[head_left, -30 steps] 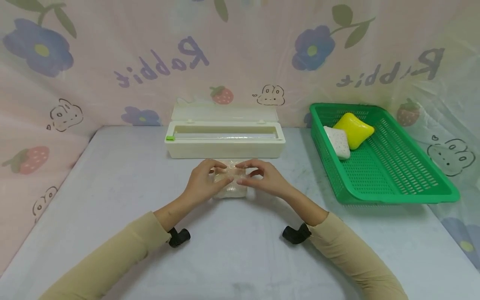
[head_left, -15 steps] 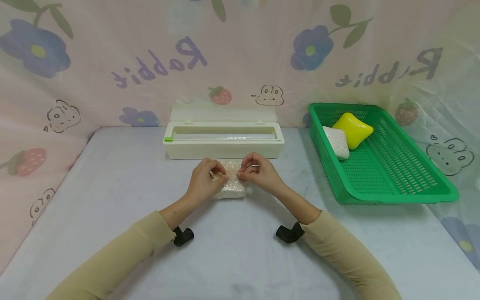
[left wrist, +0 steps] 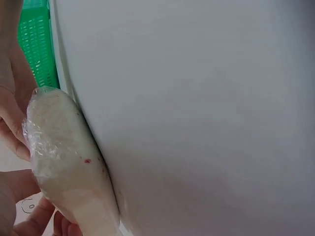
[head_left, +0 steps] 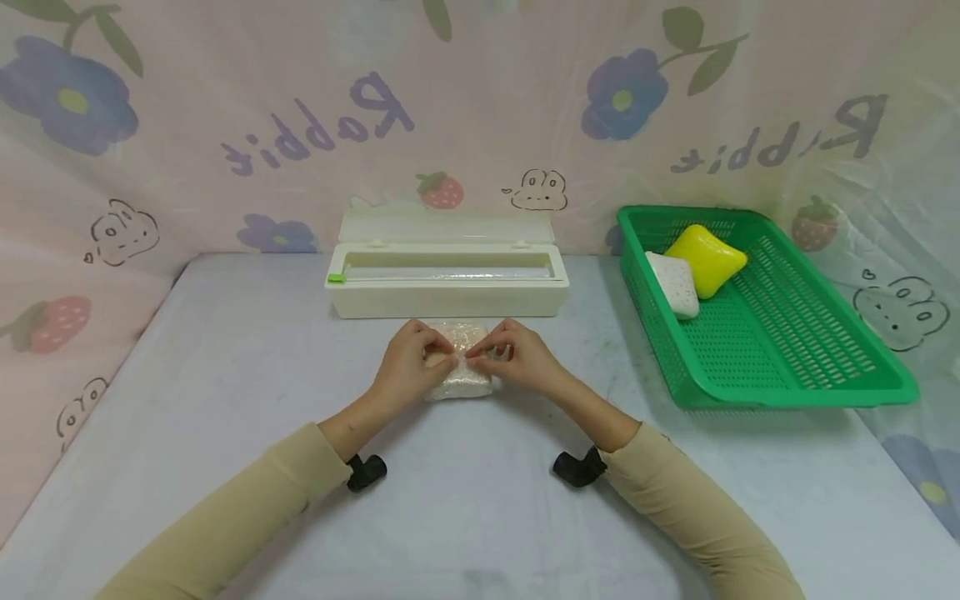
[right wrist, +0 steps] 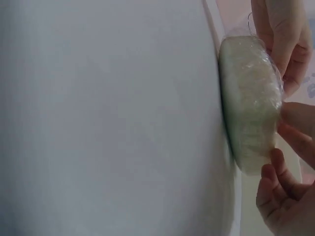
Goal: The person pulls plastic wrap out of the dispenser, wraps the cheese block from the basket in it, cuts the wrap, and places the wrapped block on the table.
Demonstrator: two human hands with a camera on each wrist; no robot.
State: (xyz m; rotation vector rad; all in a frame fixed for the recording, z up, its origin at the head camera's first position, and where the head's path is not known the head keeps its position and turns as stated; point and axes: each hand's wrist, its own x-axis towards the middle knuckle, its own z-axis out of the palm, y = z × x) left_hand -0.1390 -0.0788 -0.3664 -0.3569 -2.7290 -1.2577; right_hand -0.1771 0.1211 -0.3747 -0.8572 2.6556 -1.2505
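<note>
A pale block wrapped in clear cling film (head_left: 461,387) lies on the table at the centre. Small red marks dot the side of the wrapped block (left wrist: 74,152) in the left wrist view. My left hand (head_left: 407,365) is at its left, thumb and forefinger pinching film over the top. From the right, my right hand (head_left: 522,360) pinches film near the same spot, its fingertips close to the left ones. Loose, wrinkled film shows along the top of the block (right wrist: 250,103) in the right wrist view. The fingers cover part of the top.
Just behind stands a white cling film dispenser (head_left: 450,302), its lid raised and a film roll (head_left: 450,272) inside. To the right, a green basket (head_left: 795,397) holds a yellow pillow-shaped piece (head_left: 707,260) and a white speckled block (head_left: 674,285). A printed curtain (head_left: 480,108) hangs behind.
My right hand rose a little off the block's top to the right, then came back down to the middle. My left hand stayed nearly in place; the wrapped block has hardly moved.
</note>
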